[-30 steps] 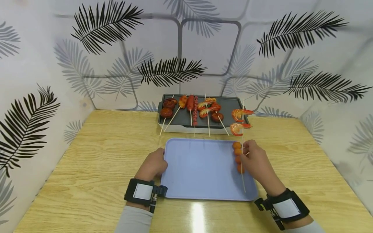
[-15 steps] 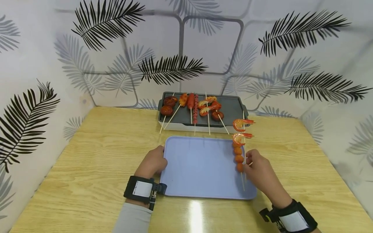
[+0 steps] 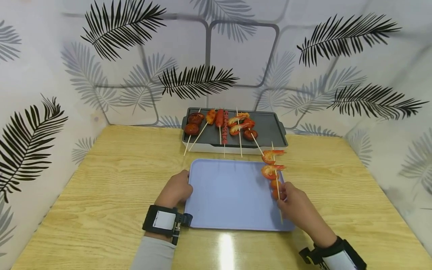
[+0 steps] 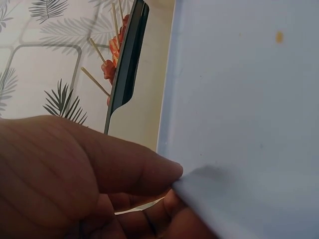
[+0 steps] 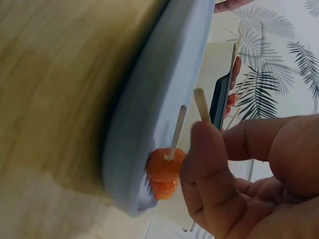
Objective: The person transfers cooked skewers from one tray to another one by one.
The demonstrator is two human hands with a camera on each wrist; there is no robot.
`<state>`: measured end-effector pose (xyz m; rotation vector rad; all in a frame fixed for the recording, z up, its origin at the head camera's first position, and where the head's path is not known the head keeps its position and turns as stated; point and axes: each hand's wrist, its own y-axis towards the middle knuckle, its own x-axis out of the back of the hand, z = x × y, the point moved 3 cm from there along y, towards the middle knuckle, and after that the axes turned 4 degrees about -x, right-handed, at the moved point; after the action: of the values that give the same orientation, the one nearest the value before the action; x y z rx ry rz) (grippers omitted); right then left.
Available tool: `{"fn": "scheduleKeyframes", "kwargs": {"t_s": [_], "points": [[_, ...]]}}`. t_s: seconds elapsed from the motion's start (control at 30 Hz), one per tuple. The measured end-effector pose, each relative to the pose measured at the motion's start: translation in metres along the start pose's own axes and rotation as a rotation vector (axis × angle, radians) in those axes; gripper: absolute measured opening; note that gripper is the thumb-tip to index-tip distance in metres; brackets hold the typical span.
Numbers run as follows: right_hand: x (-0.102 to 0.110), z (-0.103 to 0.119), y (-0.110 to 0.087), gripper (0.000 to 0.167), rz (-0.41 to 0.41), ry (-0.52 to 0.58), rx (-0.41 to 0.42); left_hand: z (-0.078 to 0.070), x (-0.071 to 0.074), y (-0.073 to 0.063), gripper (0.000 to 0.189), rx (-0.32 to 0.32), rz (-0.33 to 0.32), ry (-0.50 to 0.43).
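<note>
A pale blue tray [image 3: 233, 198] lies on the table, and my left hand [image 3: 177, 187] grips its left edge, thumb on top and fingers beneath in the left wrist view. My right hand [image 3: 297, 204] pinches the stick of a shrimp skewer [image 3: 270, 171] above the tray's right side. Two orange shrimps sit on that skewer, toward its far end. Under it in the tray lies a skewer of round orange balls [image 5: 167, 167], partly hidden by the shrimp and my right hand in the head view.
Behind the tray stands a dark grill pan [image 3: 266, 129] on a white base. Several skewers lie on it, among them a red sausage [image 3: 219, 118], shrimps [image 3: 237, 123] and brown round pieces [image 3: 191, 129]. A patterned wall [image 3: 243, 56] rises behind the table [image 3: 111, 187].
My right hand has brought the shrimp skewer toward me, and it now lies lower and slightly left over the ball skewer. My left hand keeps its grip on the tray.
</note>
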<state>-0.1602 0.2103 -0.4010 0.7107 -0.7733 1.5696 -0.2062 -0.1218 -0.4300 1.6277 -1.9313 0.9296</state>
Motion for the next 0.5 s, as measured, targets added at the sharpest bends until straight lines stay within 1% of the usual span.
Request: {"fn": "scheduleKeyframes", "kwargs": {"t_s": [0.1,0.23,0.5], "points": [[-0.0016,0.0002,-0.0012,0.016,0.032,-0.028,-0.018,0.0001,0.0006,-0.0007,0.046,0.007,0.003,-0.001],[-0.0037,0.0008,-0.0028,0.017,0.076,-0.012,-0.051,-0.0004,0.0019,-0.0018,0.046,0.014,0.004,-0.005],[-0.0087,-0.0007,-0.0073,0.017,0.102,-0.018,-0.035,-0.0012,0.0025,-0.0016,0.048,0.021,0.013,-0.009]]}}
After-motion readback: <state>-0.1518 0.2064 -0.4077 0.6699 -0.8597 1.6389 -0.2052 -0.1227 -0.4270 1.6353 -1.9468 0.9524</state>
